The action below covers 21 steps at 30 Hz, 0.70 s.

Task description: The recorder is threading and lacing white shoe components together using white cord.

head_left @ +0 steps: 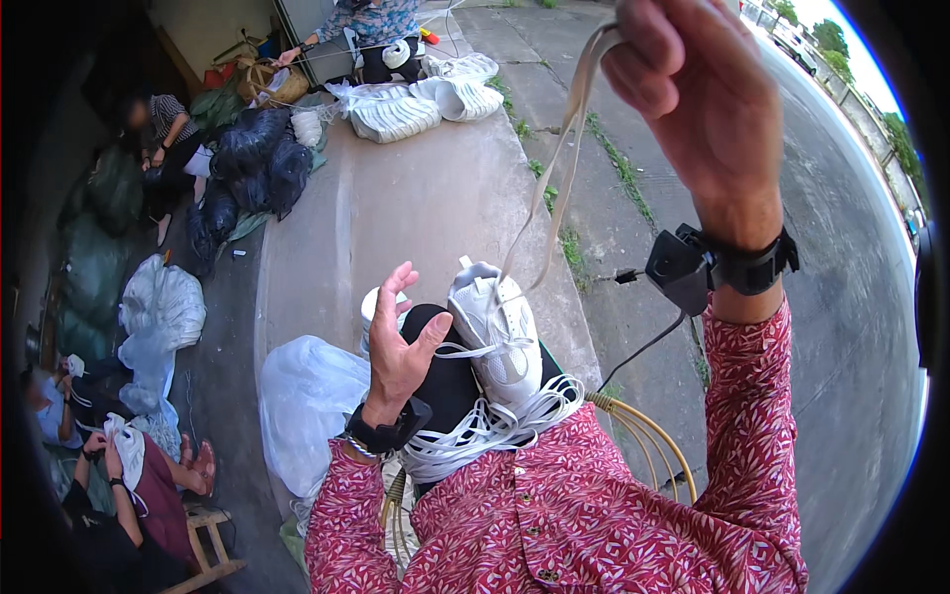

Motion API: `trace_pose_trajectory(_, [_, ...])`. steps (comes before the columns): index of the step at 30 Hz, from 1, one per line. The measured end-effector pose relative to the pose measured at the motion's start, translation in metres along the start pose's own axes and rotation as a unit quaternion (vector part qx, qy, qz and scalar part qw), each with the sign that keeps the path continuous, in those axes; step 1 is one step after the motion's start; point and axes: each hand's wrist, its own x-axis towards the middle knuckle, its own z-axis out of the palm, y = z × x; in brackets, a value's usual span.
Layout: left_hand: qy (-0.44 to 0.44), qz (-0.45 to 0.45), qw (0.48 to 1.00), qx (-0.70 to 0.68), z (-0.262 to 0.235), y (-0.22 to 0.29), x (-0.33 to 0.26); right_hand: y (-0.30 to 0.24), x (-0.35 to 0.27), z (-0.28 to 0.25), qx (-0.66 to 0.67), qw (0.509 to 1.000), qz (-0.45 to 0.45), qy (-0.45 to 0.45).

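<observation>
A white sneaker (pixel 514 371) with a mesh toe rests on my lap, its toe toward me. My right hand (pixel 693 89) is raised high at the upper right, fingers closed on a white shoelace (pixel 572 127). Looped strands of that lace hang down to the sneaker's eyelets. Beside the shoe, my left hand (pixel 404 351) is open with thumb and fingers apart, and appears to hold nothing. Another stretch of lace crosses the shoe near its toe. A loose bundle of white laces (pixel 450 453) lies across my lap below the shoe.
To the left sits a translucent plastic bag (pixel 307 401). Bundled white shoes (pixel 396 116) lie ahead on the concrete, near black bags (pixel 247 168). Several other people work along the left and far side. A wooden stool (pixel 210 540) stands at lower left.
</observation>
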Motion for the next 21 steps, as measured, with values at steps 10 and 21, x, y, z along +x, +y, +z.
trace_pose_trajectory(10, [-0.195,0.094,0.941,-0.260,0.022,0.112,0.001,-0.033,0.018,0.035,0.060,0.968,-0.049,-0.240])
trace_pose_trajectory(21, [-0.166,-0.007,0.931,-0.325,0.016,0.133,-0.017,0.081,-0.020,-0.018,-0.334,0.922,0.196,-0.018])
